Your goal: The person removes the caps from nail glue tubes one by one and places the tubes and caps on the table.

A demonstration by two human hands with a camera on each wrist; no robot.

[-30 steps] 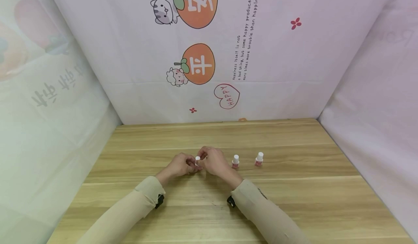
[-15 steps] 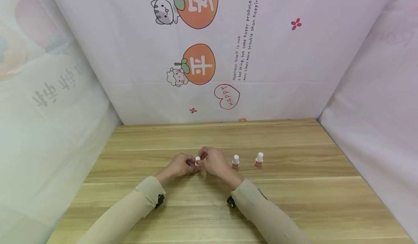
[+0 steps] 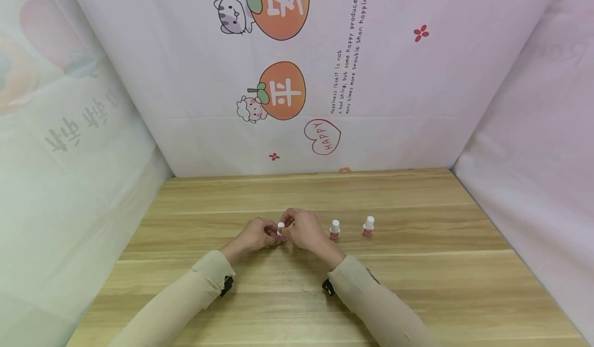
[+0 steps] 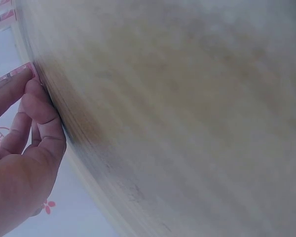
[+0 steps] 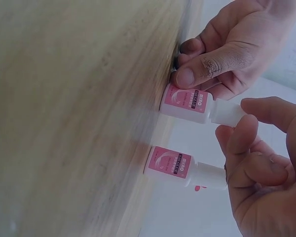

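Upright on the wooden table, a small white nail glue bottle [image 3: 281,232] with a pink label stands between both hands. My left hand [image 3: 257,233] pinches its lower body, the thumb lying over the edge of the label in the right wrist view. At the top, fingers of my right hand [image 5: 266,173] pinch the white cap [image 5: 226,112], which is on the bottle. To the right stand two more such bottles, a nearer one [image 3: 334,230] and a farther one [image 3: 368,227]. In the left wrist view, fingers partly cover the held bottle [image 4: 22,70].
The wood-grain table [image 3: 260,306] reaches back to a white printed cloth [image 3: 394,104]. More cloth hangs along the left side [image 3: 69,192] and the right side [image 3: 533,156]. Both forearms, in beige sleeves [image 3: 176,300], come in from the front.
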